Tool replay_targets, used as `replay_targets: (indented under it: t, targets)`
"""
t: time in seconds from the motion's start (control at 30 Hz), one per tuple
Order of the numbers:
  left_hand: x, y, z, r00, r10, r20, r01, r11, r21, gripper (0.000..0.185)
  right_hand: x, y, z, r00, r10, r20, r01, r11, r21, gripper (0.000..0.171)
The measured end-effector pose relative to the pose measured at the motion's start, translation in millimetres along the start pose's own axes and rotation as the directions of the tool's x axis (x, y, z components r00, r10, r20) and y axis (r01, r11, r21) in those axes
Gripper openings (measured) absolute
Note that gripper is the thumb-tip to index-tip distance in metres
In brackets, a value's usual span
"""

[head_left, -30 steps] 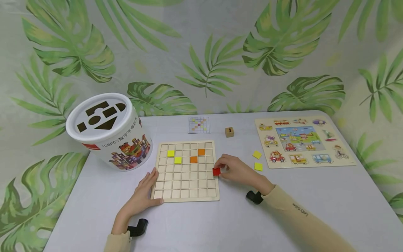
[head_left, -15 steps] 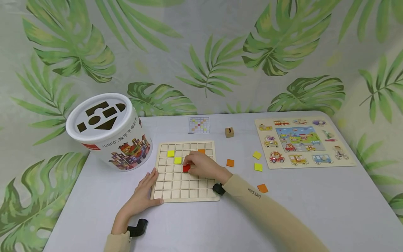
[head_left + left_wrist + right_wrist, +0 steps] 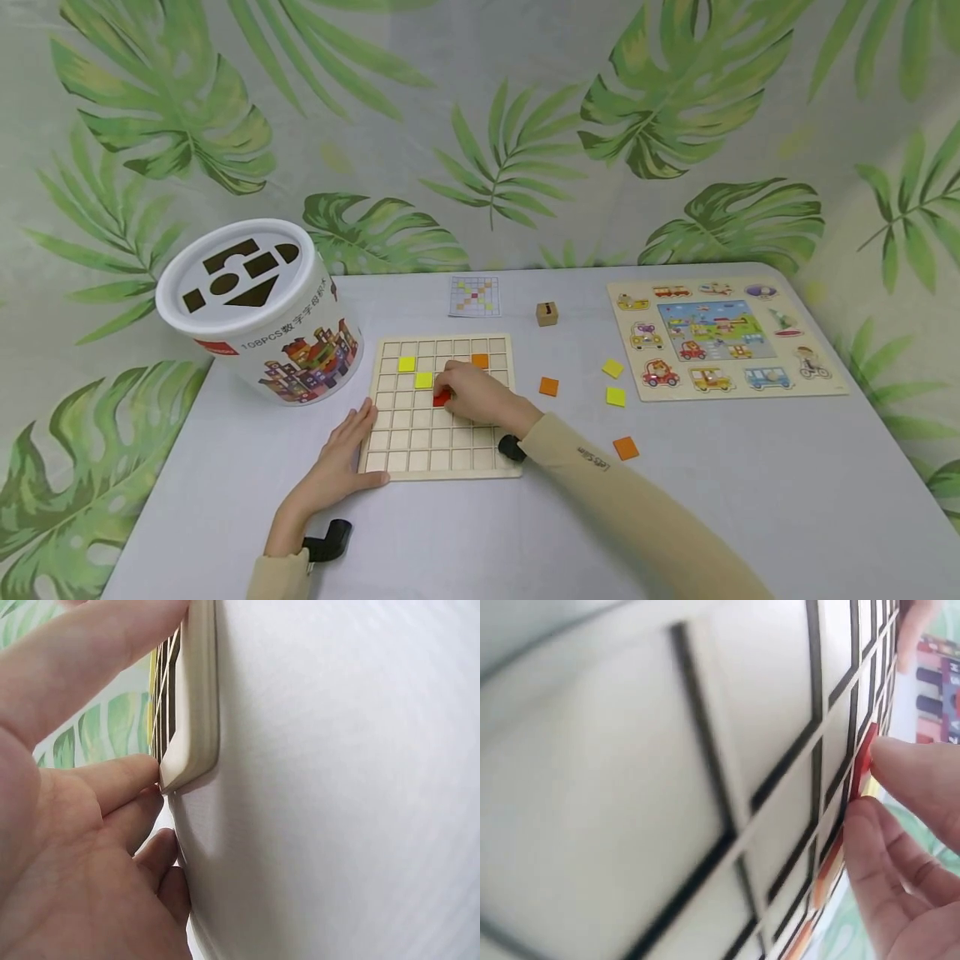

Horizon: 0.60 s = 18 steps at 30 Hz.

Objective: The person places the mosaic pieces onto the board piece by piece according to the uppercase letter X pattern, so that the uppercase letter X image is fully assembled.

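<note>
A wooden grid board point(image 3: 397, 437) lies on the table with two yellow tiles point(image 3: 407, 364) and an orange tile point(image 3: 480, 361) in its squares. My right hand point(image 3: 480, 393) is over the middle of the board, pinching a red tile point(image 3: 441, 398) between thumb and fingers. In the right wrist view the red tile point(image 3: 864, 759) is down at the grid, tilted or seated I cannot tell. Another orange tile point(image 3: 826, 876) shows there, hidden by the hand in the head view. My left hand point(image 3: 339, 457) rests at the board's left edge, fingers extended, thumb at the near corner.
Right of the board lie loose orange tiles point(image 3: 549, 387) and yellow tiles point(image 3: 615, 397). Behind it are a pattern card point(image 3: 475, 297) and a small wooden block point(image 3: 547, 313). A white bucket point(image 3: 258, 333) stands left, a picture puzzle board point(image 3: 633, 367) far right.
My right hand has carried the red tile from the board's right edge leftward to its middle, then moved only slightly in the last half second. The left hand stays put.
</note>
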<state>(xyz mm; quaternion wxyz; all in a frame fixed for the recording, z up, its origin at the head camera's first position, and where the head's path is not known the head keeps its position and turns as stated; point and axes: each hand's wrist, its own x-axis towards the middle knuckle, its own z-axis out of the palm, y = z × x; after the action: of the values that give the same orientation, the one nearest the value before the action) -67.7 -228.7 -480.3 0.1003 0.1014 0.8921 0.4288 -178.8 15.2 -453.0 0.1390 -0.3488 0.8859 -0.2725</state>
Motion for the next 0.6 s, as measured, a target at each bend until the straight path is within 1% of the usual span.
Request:
replay_targets:
  t: [0.07, 0.13, 0.2, 0.3, 0.37, 0.47, 0.6]
  targets:
    - [0.2, -0.8, 0.1, 1.000, -0.002, 0.004, 0.002, 1.000, 0.002, 0.098, -4.4, 4.9, -3.1, 1.000, -0.005, -0.012, 0.005, 0.999, 0.038, 0.019]
    - [0.9, -1.3, 0.4, 1.000, -0.012, 0.011, 0.012, 1.000, 0.008, 0.098, -11.8, 13.4, -8.8, 0.999, -0.016, -0.044, 0.021, 0.995, 0.097, 0.019]
    - [2.2, -1.9, 0.9, 0.999, -0.033, 0.022, 0.033, 0.999, 0.017, 0.099, -22.8, 25.3, -16.5, 0.996, -0.014, -0.084, 0.026, 0.989, 0.146, 0.019]
    - [3.5, -3.8, 1.8, 0.998, -0.051, 0.028, 0.050, 0.998, 0.033, 0.099, -42.9, 47.1, -30.4, 0.991, 0.013, -0.132, 0.012, 0.983, 0.185, 0.019]
    - [3.4, -5.0, 2.2, 0.998, -0.052, 0.028, 0.051, 0.998, 0.037, 0.099, -57.7, 62.2, -39.6, 0.988, 0.041, -0.152, -0.011, 0.981, 0.193, 0.020]
    - [2.6, -5.9, 1.7, 0.999, -0.046, 0.028, 0.045, 0.998, 0.034, 0.100, -77.5, 81.8, -50.4, 0.980, 0.079, -0.180, -0.047, 0.983, 0.176, 0.019]
    - [2.5, -6.3, 1.4, 0.999, -0.043, 0.029, 0.042, 0.999, 0.033, 0.100, -96.4, 97.5, -57.4, 0.973, 0.116, -0.198, -0.086, 0.984, 0.156, 0.017]
